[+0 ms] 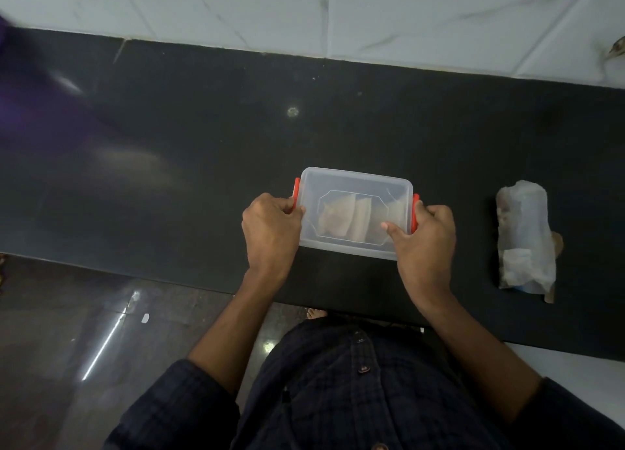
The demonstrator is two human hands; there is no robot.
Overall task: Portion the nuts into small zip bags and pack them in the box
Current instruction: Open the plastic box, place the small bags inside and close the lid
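Observation:
A clear plastic box (355, 182) with its lid on and orange side clips stands near the front edge of the black counter (203, 165). Pale small zip bags (345, 218) show dimly through the lid. My left hand (270, 233) grips the box's left end, fingers curled at the orange clip (296, 192). At the right end my right hand (422, 236) holds on, thumb lying on the lid and fingers curled over the right clip (415, 209).
A crumpled plastic bag (526, 236) with some contents lies on the counter to the right of the box. White marbled tiles (372, 13) rise behind the counter. A dark blurred shape (13, 87) sits at the far left. Glossy floor lies below left.

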